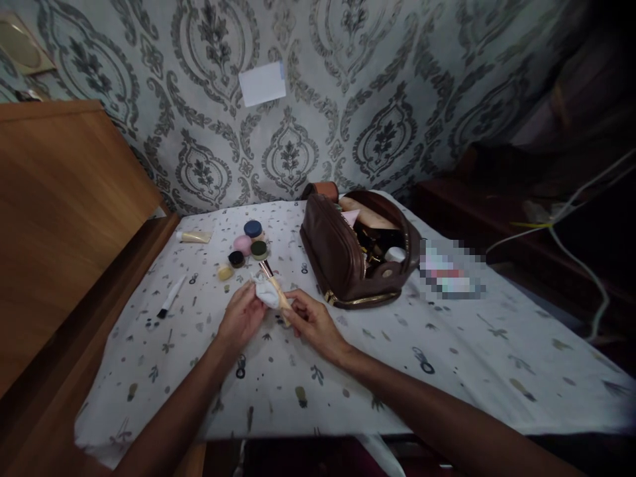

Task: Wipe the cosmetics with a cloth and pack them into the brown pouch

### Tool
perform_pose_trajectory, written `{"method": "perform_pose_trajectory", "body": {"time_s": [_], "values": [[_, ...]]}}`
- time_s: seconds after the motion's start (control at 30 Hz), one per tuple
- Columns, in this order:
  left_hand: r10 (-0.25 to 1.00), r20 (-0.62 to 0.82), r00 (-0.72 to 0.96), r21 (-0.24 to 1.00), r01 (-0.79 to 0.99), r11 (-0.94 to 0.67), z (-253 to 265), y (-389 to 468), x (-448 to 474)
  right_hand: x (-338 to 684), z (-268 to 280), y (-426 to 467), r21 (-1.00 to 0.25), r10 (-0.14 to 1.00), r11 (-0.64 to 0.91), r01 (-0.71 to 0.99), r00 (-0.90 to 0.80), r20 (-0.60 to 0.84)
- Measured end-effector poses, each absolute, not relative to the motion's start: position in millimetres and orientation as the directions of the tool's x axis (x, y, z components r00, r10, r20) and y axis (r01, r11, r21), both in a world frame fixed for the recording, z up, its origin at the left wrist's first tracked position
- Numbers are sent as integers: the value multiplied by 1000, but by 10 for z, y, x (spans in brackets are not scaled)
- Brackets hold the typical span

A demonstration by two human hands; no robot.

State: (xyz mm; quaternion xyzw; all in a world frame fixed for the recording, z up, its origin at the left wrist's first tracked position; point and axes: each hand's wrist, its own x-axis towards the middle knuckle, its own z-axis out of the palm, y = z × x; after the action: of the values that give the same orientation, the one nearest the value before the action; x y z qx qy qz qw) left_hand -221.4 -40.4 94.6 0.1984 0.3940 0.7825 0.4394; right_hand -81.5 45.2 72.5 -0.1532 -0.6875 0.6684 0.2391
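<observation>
My left hand is closed around a crumpled white cloth or tissue. Between the fingers of my right hand is a makeup brush with a light wooden handle, its head tilted up and away to the left. The brush lies against the white cloth. Just beyond my hands stand several small cosmetic jars: a dark green-lidded jar, a blue-lidded jar, a black-lidded jar and a small yellow pot. A pink rounded sponge-like piece sits among them.
An unzipped brown toiletry bag full of items stands right of my hands. A cream tube and a white tube with a black cap lie at left on the patterned tablecloth. A wooden cabinet borders the left side.
</observation>
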Motion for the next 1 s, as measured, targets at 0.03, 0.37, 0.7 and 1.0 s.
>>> {"method": "perform_pose_trajectory", "body": {"time_s": [0.03,0.37,0.7,1.0], "values": [[842,-30,-539,799,-519,-304,932,-400,-2222,-809,729,449,-993,529,62,-105,-840,122],[845,-137,-516,851,-498,-166,946,-440,-2160,-780,687,373,-935,410,350,-51,-889,202],[940,-69,-334,997,20,81,1063,-576,-2218,-769,791,474,-967,579,230,-107,-783,225],[986,6,-165,952,302,45,1081,-595,-2242,-800,764,495,-976,508,145,-164,-834,216]]}}
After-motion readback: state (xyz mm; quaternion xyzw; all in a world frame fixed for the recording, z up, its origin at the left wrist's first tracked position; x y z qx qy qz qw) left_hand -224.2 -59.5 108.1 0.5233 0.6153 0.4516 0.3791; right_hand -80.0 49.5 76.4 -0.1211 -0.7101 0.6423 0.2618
